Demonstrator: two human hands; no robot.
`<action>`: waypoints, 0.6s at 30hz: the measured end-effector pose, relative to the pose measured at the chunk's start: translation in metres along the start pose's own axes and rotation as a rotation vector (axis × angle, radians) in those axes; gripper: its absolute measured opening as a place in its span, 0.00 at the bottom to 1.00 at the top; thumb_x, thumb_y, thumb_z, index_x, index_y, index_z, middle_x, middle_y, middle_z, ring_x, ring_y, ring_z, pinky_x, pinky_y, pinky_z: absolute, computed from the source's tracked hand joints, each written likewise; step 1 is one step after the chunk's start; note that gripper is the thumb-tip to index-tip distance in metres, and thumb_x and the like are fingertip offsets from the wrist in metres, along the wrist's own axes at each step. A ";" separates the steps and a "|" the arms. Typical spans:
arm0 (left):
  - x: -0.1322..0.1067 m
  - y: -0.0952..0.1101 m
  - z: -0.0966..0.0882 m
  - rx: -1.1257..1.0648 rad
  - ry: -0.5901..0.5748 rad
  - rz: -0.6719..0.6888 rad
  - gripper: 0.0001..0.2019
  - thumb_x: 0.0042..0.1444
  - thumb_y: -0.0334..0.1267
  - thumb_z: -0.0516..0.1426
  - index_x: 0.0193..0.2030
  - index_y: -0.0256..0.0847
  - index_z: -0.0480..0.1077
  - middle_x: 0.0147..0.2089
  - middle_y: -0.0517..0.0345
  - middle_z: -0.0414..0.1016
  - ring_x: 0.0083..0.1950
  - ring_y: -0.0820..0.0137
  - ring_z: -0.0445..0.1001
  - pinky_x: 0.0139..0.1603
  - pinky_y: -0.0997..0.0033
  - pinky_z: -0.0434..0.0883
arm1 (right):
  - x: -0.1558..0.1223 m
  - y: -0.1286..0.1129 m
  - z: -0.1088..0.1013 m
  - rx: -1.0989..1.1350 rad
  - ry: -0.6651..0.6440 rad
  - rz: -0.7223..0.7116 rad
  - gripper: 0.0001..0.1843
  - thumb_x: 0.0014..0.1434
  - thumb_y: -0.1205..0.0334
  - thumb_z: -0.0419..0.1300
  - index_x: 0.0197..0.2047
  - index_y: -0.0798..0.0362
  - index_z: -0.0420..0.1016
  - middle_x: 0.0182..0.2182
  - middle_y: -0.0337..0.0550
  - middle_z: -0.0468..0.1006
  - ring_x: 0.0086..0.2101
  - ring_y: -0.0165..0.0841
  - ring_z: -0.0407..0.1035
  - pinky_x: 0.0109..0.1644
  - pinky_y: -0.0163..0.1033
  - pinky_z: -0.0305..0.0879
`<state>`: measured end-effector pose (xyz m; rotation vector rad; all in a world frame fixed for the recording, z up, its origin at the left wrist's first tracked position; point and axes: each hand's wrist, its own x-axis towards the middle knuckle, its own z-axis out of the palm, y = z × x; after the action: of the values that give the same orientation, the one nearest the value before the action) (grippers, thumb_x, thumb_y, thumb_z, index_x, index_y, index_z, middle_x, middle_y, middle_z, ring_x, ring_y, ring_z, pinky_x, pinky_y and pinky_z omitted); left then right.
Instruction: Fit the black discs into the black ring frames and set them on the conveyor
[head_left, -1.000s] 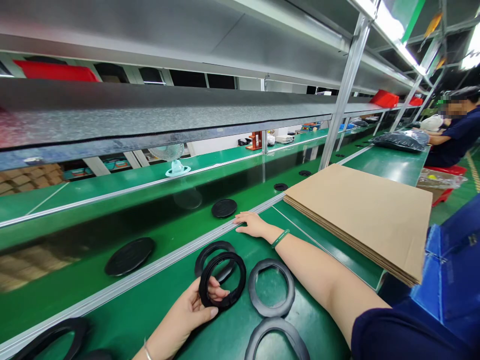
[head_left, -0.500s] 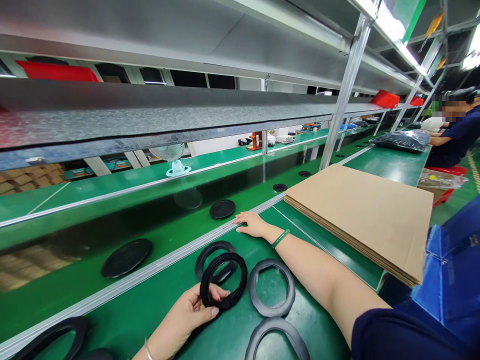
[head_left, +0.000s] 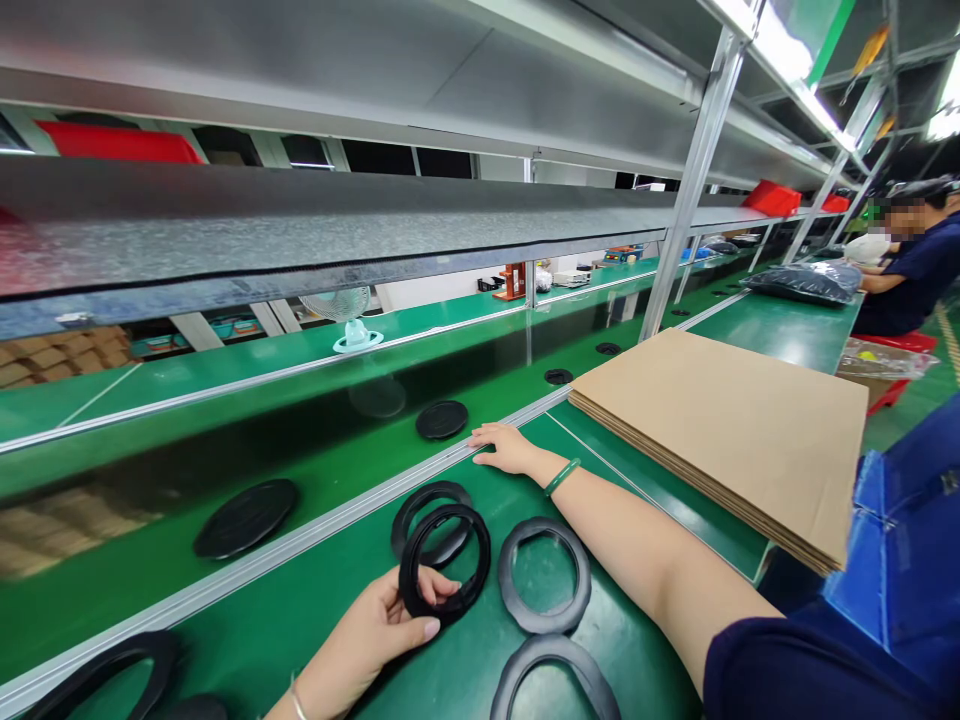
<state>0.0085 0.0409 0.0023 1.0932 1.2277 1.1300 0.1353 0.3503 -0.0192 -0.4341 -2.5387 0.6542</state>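
My left hand [head_left: 382, 625] pinches a black ring [head_left: 482, 560] by its lower left edge, tilted up above the green table. Behind it lies another black ring [head_left: 403, 517], partly covered by the held one. To the right are two dull grey-black rings, one [head_left: 507, 575] above the other [head_left: 510, 680], the lower one cut off by the picture edge. My right hand [head_left: 506, 447] is stretched out with fingers apart at the metal rail [head_left: 390, 502], holding nothing. Just beyond its fingertips a black disc [head_left: 442, 420] lies on the green belt.
A larger-looking black disc [head_left: 247, 518] lies on the belt at left. More black rings [head_left: 161, 660] sit at lower left. Stacked cardboard sheets [head_left: 727, 430] lie at right, near a metal post [head_left: 686, 190] and a blue bin [head_left: 900, 540]. A co-worker [head_left: 919, 265] sits farther along.
The black discs on the belt have shifted slightly left. The ring in my left hand has tilted a little. My right hand has stayed in place.
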 end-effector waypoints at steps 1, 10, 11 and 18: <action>0.000 0.001 0.001 0.000 0.002 -0.006 0.20 0.47 0.48 0.71 0.36 0.39 0.69 0.50 0.45 0.75 0.57 0.50 0.71 0.62 0.50 0.64 | 0.000 0.000 0.000 0.000 0.000 0.001 0.16 0.59 0.60 0.71 0.51 0.48 0.80 0.55 0.43 0.73 0.60 0.43 0.61 0.67 0.49 0.56; -0.001 -0.004 -0.002 -0.005 -0.003 -0.021 0.21 0.47 0.48 0.71 0.39 0.39 0.68 0.51 0.45 0.74 0.57 0.50 0.70 0.61 0.50 0.64 | 0.000 -0.001 0.000 0.012 -0.001 0.016 0.16 0.58 0.61 0.71 0.51 0.48 0.80 0.55 0.43 0.73 0.60 0.42 0.61 0.67 0.48 0.56; -0.001 -0.004 -0.002 -0.005 -0.002 -0.023 0.21 0.47 0.48 0.71 0.39 0.39 0.68 0.51 0.45 0.74 0.57 0.51 0.70 0.61 0.50 0.64 | 0.000 -0.002 0.001 0.014 0.001 0.022 0.16 0.58 0.61 0.72 0.50 0.47 0.80 0.55 0.43 0.73 0.60 0.42 0.62 0.66 0.48 0.57; -0.001 -0.003 -0.002 0.011 -0.009 -0.024 0.22 0.47 0.49 0.71 0.39 0.40 0.68 0.48 0.47 0.75 0.54 0.53 0.71 0.58 0.54 0.66 | 0.009 0.017 -0.003 -0.025 0.141 0.252 0.18 0.61 0.63 0.66 0.55 0.49 0.77 0.56 0.42 0.72 0.54 0.36 0.68 0.58 0.37 0.66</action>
<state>0.0061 0.0391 -0.0006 1.0882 1.2376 1.1002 0.1326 0.3699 -0.0224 -0.7905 -2.3816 0.6572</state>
